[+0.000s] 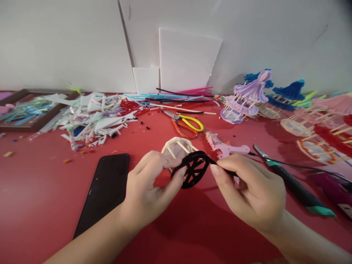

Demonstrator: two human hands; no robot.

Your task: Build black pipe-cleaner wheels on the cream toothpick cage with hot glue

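Observation:
My left hand (156,183) pinches the left edge of a black wheel-like frame (194,171) with spokes, which looks made of fuzzy pipe cleaner. Behind it, joined by pale sticks, is a round cream-coloured base (177,145), tilted away from me. Thumb and fingers of my right hand (247,190) are closed on a black pipe cleaner (210,160) that runs along the frame's upper rim. Just beyond my right hand lies a pink glue gun (225,146). Scissors (187,123) with yellow and orange handles rest behind the base.
A black phone (106,187) lies left of my left hand. White scraps (96,113) are heaped at the back left, beside a brown tray (35,126). Loose pipe cleaners (170,99) line the wall. Right stand small carousel-like models (239,97) and a green-black utility knife (297,187).

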